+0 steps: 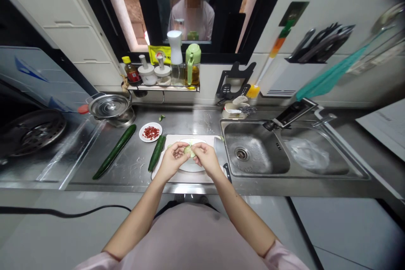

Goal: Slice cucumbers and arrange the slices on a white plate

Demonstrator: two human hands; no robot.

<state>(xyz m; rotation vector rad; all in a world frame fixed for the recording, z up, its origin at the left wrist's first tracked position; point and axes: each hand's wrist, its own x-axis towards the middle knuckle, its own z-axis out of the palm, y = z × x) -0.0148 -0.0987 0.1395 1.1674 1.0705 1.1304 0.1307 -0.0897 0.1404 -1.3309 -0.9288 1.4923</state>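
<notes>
Two hands [173, 158] [206, 159] pinching green slice [189, 151] — over plate [191, 168], counter [186, 121] stretching behind, sink rim [262, 176] right

My sleeves [282, 256] plain pale pink. Slice [189, 151] I'm holding: pale green. Both cucumbers [114, 152], left: dark green. Dish [141, 135] white, chopped bits [151, 132] in it red. Plate [192, 167] white, knife handle [227, 173] black. Far side: yellow packet [154, 53], light-green bottle lid [193, 52]. Right: teal cloth [330, 74], yellow brush head [253, 91].

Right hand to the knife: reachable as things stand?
Likely yes. The knife lies close beside the right hand, at the cutting board's right edge, its handle uncovered. The hand would probably need to release the cucumber piece first.
</notes>
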